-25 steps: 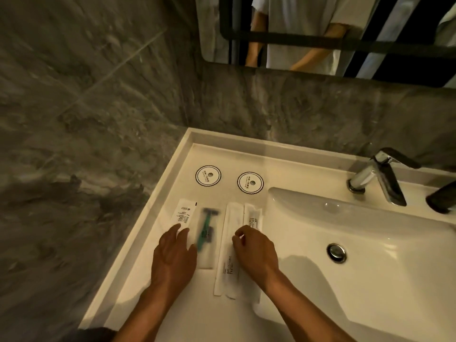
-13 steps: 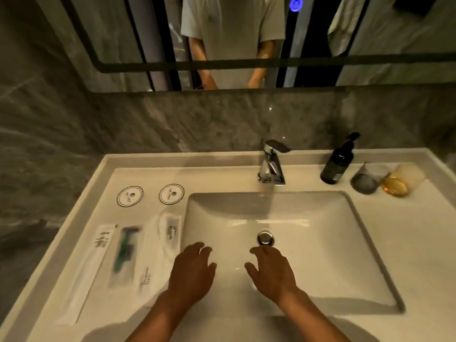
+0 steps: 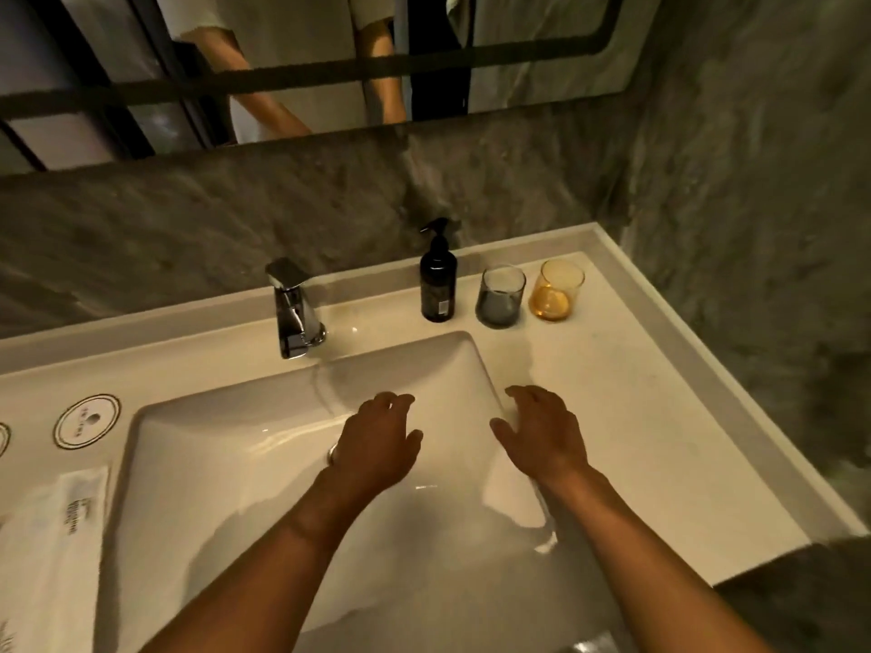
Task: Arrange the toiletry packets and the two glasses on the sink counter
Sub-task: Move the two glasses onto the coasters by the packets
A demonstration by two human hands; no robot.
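Note:
Two glasses stand at the back right of the white sink counter (image 3: 627, 417): a grey glass (image 3: 500, 296) and, to its right, an amber glass (image 3: 556, 290), both upright. White toiletry packets (image 3: 52, 534) lie on the counter at the far left, partly cut off by the frame edge. My left hand (image 3: 377, 440) hovers over the middle of the basin, empty, fingers apart. My right hand (image 3: 542, 431) hovers over the basin's right rim, also empty with fingers spread, well short of the glasses.
A chrome tap (image 3: 294, 311) stands behind the basin (image 3: 226, 464). A black pump bottle (image 3: 438, 280) sits just left of the grey glass. Two round coasters (image 3: 86, 420) lie at the left. Marble walls close the back and right; a mirror (image 3: 283, 63) hangs above.
Both hands left the packets at the left and moved right across the basin. The view swung right, bringing the glasses nearer the middle and pushing the packets to the edge.

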